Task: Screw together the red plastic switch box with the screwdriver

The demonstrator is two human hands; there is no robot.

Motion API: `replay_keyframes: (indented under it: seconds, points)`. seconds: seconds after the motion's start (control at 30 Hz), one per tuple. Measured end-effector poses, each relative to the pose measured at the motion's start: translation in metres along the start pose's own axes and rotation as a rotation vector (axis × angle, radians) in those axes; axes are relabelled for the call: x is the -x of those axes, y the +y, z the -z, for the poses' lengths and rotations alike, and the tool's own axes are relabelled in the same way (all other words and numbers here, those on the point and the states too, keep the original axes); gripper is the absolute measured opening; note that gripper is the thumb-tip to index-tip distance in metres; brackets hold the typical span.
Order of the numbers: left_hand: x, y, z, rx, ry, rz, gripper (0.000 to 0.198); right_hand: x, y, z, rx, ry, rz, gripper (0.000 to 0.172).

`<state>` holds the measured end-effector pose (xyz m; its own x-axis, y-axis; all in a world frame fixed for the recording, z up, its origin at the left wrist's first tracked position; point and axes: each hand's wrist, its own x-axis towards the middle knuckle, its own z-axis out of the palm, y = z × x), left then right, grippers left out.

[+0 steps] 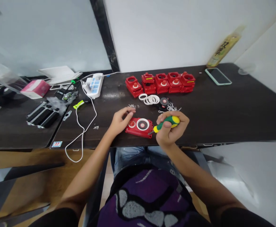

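Note:
My right hand (172,129) is closed around the green and yellow handle of a screwdriver (168,124). The screwdriver's tip points down at the right corner of a red alarm box (138,132), which lies flat near the table's front edge. On that box are a white ring (142,124) around a black speaker disc and a round red button (131,124). My left hand (121,121) rests at the box's left end, its thumb by the edge and its fingers apart, reaching over the table. Small screws (132,106) lie just beyond those fingertips.
Several red housings (161,83) stand in a row behind loose white rings (152,99), black speakers (163,101) and thin pale pieces (173,107). A phone (218,76) lies right. Left are a power strip (95,85), white cable (83,130) and black rollers (43,115).

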<state>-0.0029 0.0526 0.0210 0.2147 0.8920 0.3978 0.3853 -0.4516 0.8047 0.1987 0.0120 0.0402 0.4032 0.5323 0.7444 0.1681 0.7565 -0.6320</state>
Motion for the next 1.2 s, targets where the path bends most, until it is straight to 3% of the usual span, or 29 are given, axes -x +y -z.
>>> replay_keyframes:
  seconds: [0.17,0.43,0.7,0.83,1.0,1.13,1.2]
  points:
    - [0.036,0.005,-0.013,-0.031,-0.017,0.018,0.029,-0.007,0.008,0.002,-0.008,-0.013,0.075,0.026]
    - [0.034,0.0,-0.013,-0.015,-0.032,-0.015,0.024,-0.003,0.008,0.005,-0.038,-0.106,0.027,0.027]
    - [0.034,0.0,-0.013,-0.015,-0.035,-0.028,0.025,-0.032,-0.025,0.01,-0.087,-0.597,-0.244,0.025]
    - [0.034,0.0,-0.013,-0.003,-0.036,-0.027,0.026,-0.04,-0.038,0.011,-0.318,-0.783,-0.492,0.031]
    - [0.033,0.003,-0.012,-0.012,-0.049,-0.001,0.027,-0.031,-0.029,0.007,-0.622,-0.556,-0.601,0.026]
    - [0.033,0.004,-0.013,-0.015,-0.047,0.014,0.025,-0.027,-0.025,0.006,-0.659,-0.342,-0.57,0.022]
    - [0.033,0.003,-0.012,-0.014,-0.05,0.019,0.025,-0.026,-0.027,0.006,-0.663,-0.319,-0.554,0.027]
